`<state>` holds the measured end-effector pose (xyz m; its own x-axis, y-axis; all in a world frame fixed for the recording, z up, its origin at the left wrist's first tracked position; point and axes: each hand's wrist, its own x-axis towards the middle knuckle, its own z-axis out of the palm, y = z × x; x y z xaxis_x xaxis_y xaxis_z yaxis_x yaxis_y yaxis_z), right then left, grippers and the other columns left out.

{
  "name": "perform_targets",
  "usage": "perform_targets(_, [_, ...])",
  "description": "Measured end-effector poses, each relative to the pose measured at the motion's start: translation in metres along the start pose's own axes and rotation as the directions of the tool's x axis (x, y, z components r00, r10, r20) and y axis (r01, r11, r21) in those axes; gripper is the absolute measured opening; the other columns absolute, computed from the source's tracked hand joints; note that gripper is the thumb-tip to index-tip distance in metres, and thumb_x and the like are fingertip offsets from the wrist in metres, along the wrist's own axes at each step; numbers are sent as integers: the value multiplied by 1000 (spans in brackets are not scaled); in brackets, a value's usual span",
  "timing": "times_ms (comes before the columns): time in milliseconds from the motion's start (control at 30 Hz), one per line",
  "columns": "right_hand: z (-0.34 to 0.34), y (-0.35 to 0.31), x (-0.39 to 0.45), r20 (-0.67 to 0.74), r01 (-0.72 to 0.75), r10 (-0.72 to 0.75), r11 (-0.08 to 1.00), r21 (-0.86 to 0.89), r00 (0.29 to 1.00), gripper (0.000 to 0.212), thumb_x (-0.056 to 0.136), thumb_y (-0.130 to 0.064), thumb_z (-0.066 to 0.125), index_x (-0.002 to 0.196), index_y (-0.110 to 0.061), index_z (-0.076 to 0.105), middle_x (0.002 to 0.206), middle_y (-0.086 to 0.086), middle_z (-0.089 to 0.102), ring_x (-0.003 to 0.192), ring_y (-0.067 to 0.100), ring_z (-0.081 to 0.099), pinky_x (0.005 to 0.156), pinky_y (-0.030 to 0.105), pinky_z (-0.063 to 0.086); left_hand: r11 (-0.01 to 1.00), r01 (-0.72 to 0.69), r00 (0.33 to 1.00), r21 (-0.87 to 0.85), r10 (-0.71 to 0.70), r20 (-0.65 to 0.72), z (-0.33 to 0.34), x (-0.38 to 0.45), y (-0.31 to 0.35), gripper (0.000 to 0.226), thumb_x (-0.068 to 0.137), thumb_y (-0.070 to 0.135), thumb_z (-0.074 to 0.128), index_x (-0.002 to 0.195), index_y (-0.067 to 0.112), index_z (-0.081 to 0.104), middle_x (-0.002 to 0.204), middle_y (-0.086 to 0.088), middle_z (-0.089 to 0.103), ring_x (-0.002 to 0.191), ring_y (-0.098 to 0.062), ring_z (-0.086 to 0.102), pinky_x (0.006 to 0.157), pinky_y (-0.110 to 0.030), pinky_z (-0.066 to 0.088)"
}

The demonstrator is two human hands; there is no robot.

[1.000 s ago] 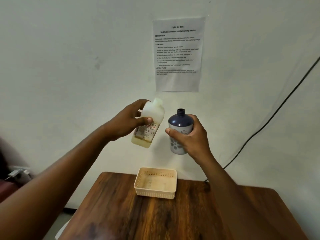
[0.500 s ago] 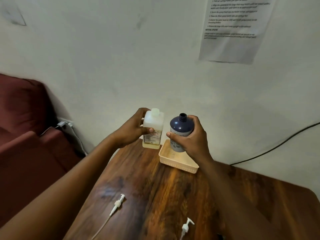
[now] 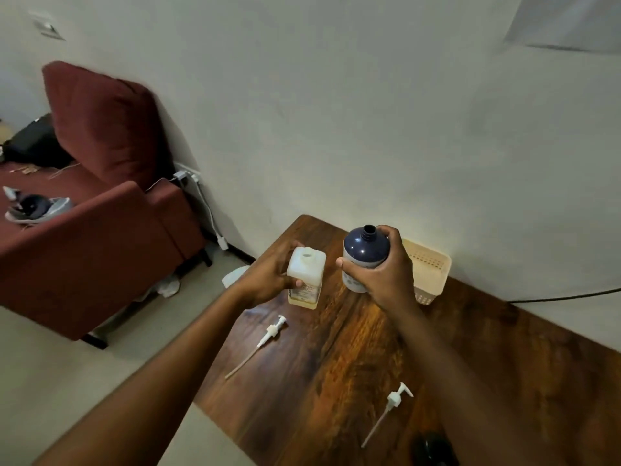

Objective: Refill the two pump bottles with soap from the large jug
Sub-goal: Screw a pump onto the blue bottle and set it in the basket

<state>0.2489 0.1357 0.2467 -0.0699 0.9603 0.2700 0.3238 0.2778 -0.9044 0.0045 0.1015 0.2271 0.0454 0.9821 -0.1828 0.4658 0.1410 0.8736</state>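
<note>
My left hand (image 3: 268, 277) holds the white soap jug (image 3: 305, 278), thumb on its near face and fingers wrapped round the far side. The jug is upright, its mouth uncapped, with a shallow layer of yellowish soap showing at the bottom; I cannot tell whether its base touches the table (image 3: 353, 364) or hangs just above it. My right hand (image 3: 383, 274) grips the dark blue pump bottle (image 3: 364, 253) round its shoulder and body, thumb on the left side and fingers curled over the top right. This bottle is also upright, its neck open, and it sits just to the right of the jug with a narrow gap between them.

Behind my right hand, at the far edge of the table against the wall, stands a cream plastic basket (image 3: 431, 267). Two white pump heads lie flat on the wood: one pump (image 3: 268, 334) near the left edge, just on the near side of the jug, its long tube pointing toward me, and a second pump (image 3: 393, 405) nearer to me, beside my right forearm. To the left, on the floor, stands a maroon sofa (image 3: 100, 203) with a shoe (image 3: 37, 210) on its seat.
</note>
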Motion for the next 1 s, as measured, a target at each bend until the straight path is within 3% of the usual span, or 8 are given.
perform_targets(67, [4,5,-5,15,-2,1,1000,5,1000,89,56,-44,95,126,-45,40,117,-33,50,104,-10,54,72,-3,41,994,29,1000,103,-28,-3,6,-7,-14,66,86,5,79,135,35,47,138,-1,60,131,-24,59,103,-52,55])
perform_targets(133, [11,11,-8,33,-2,1,1000,9,999,88,56,-45,95,126,-46,41,119,-30,51,106,-10,54,71,-1,43,980,54,998,192,-49,-34,12,-11,-32,62,85,11,82,133,33,49,128,11,62,126,-15,60,96,-32,57])
perform_targets(200, [17,18,-12,43,-9,8,1000,2,999,88,57,-45,95,127,-45,42,122,-25,53,107,-6,55,72,1,44,980,85,996,180,-79,-40,19,-15,-51,58,86,7,80,130,33,50,113,22,59,111,-2,59,77,-9,52])
perform_targets(300, [25,26,-19,67,-18,17,1000,10,998,87,58,-43,94,128,-43,42,124,-21,53,109,-5,55,73,1,44,979,99,995,180,-97,-17,32,-19,-71,58,90,7,76,136,28,47,106,27,52,92,13,53,64,9,38])
perform_targets(433, [38,37,-25,97,-31,29,999,15,995,86,58,-41,95,128,-37,44,126,-16,54,110,-11,53,72,2,45,984,167,986,59,-168,11,44,-17,-104,60,93,5,71,142,24,44,123,16,55,102,2,57,67,-8,52])
perform_targets(567, [49,46,-27,123,-57,56,998,8,991,87,56,-42,96,126,-40,44,129,-13,54,109,-4,56,72,4,47,974,226,974,10,-226,14,55,-11,-134,55,90,-2,70,134,21,47,127,6,59,125,-16,57,93,-29,55])
perform_targets(667, [57,55,-27,117,-70,69,998,1,991,88,56,-41,96,126,-41,43,129,-13,53,108,0,55,71,3,47,967,253,967,-2,-253,29,61,-5,-152,54,89,-1,71,130,26,47,131,4,60,129,-19,56,106,-44,52])
perform_targets(1000, [69,73,-24,136,-94,94,996,-9,986,87,56,-38,96,126,-37,44,131,-10,53,113,8,56,77,7,49,960,273,962,-54,-271,47,74,1,-179,59,89,3,74,135,24,43,135,2,58,132,-21,54,106,-42,52])
